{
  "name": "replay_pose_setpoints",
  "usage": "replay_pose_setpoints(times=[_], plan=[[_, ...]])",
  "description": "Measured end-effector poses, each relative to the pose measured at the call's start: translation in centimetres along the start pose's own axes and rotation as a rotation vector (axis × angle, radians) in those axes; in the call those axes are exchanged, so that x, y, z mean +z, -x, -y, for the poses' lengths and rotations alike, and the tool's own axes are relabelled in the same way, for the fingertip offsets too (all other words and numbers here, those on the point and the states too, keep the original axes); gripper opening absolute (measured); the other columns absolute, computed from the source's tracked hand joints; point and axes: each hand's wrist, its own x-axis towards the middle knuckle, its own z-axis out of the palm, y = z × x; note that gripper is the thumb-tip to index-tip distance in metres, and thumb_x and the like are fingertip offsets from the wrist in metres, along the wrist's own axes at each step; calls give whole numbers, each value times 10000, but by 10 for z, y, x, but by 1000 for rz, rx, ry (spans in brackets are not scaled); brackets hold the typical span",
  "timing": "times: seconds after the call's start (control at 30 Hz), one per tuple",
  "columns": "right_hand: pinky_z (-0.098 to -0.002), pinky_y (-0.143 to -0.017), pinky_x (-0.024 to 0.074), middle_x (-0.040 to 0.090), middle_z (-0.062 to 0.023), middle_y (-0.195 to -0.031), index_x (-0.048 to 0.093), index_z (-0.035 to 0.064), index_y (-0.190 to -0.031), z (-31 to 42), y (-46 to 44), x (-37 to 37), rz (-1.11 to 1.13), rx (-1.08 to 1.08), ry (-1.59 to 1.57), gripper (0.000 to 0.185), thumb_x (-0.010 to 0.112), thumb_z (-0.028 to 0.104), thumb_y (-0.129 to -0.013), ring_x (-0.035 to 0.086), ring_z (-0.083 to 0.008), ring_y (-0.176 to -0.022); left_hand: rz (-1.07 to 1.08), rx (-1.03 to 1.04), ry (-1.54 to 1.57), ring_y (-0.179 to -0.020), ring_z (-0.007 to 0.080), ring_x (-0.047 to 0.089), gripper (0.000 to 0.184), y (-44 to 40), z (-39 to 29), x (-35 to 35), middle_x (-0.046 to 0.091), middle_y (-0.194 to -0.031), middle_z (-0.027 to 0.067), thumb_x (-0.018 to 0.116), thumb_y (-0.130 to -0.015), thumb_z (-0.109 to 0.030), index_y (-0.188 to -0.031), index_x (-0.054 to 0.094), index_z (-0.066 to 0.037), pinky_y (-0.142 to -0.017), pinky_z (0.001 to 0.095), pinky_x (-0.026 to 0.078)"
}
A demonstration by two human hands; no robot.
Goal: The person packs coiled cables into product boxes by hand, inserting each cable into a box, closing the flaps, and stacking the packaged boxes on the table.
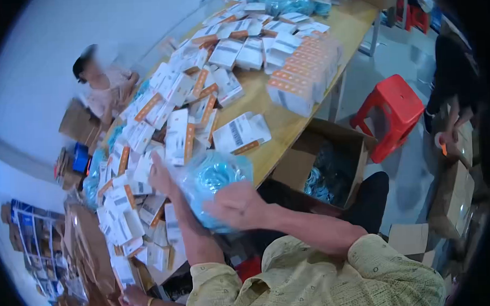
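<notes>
One left hand (161, 176) plus one right hand (237, 205) flank one coil (216, 175) (perhaps touching).

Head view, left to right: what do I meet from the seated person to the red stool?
Seated person → left hand → bagged teal coil → row of white-and-orange boxes → red stool.

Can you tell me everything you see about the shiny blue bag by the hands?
The bag looks like thin, clear, crinkly plastic. A ring of pale-blue loops inside faces the camera. It is at the near edge of the table. The blurred right hand hides its lower part; I can't tell whether the left hand, beside it, touches it.
</notes>
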Motion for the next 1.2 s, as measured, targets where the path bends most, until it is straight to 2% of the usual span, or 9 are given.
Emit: replay_pose_setpoints(times=[0.1,0.2,0.27,0.43,0.53,0.87,1.03,1.13,1.2], plan=[[-261,-527,333,422,3,-583,475,45,-624,1,-34,3,-179,738,-620,346,634,99,-927,335,-101,-574,38,-116,160,-688,148,472,400,24,-16,-39,581,-755,64,628,-987,-373,-874,653,10,-643,307,442],[-252,-529,326,414,-15,-582,453,56,-626,-3,-62,22,-236,699,-729,354,643,114,-919,353,-96,-573,355,-188,639,-907,180,599,430,71,-69,-32,651,-1132,77,677,-949,-348,-1221,610,-22,-789,307,500],[-254,-529,328,414,-19,-579,455,56,-627,-1,-70,30,-130,597,-657,353,649,118,-916,359,-100,-568,613,463,69,-949,186,607,431,91,-34,-57,634,-1175,81,712,-916,-265,-1260,583,-39,-814,317,503],[-295,-584,393,514,-33,-643,545,57,-690,11,-80,20,451,169,-138,258,692,143,-883,465,-158,-611,606,264,-22,-875,178,587,317,84,-39,-55,645,-1065,72,705,-900,-221,-1161,631,-57,-769,318,486],[-334,-704,468,632,-49,-828,649,68,-836,-14,-71,-7,123,3,-62,122,718,166,-859,565,-218,-754,549,617,-98,-823,170,567,203,65,-20,-51,645,-968,59,663,-927,-224,-1049,648,-63,-730,315,471],[-452,-963,485,598,-151,-1300,507,101,-1400,4,76,-80,-164,1622,-1132,778,495,729,-942,584,-285,-1114,-3,98,898,-747,81,522,266,86,-132,-21,609,-825,3,546,-1054,-318,-908,603,-103,-669,232,431],[-377,-923,483,615,-138,-1267,587,127,-1376,4,21,-139,277,1084,-363,702,424,692,-993,596,-263,-1023,165,-38,933,-813,100,593,340,59,-99,16,665,-915,5,482,-1071,-430,-1003,602,-120,-739,226,474],[-351,-923,479,643,-174,-1085,677,-16,-1124,4,-31,-144,-123,1335,-335,611,512,562,-1013,605,-240,-968,482,-120,1236,-806,126,598,400,73,-111,56,668,-983,40,394,-1093,-443,-1075,620,-114,-788,302,493],[-375,-902,499,649,-189,-1163,633,-47,-1212,-50,-25,-177,444,493,520,730,595,631,-943,621,-225,-1027,548,-150,1299,-834,190,623,348,79,-111,81,682,-960,98,460,-1053,-422,-1092,612,-111,-786,334,529]])
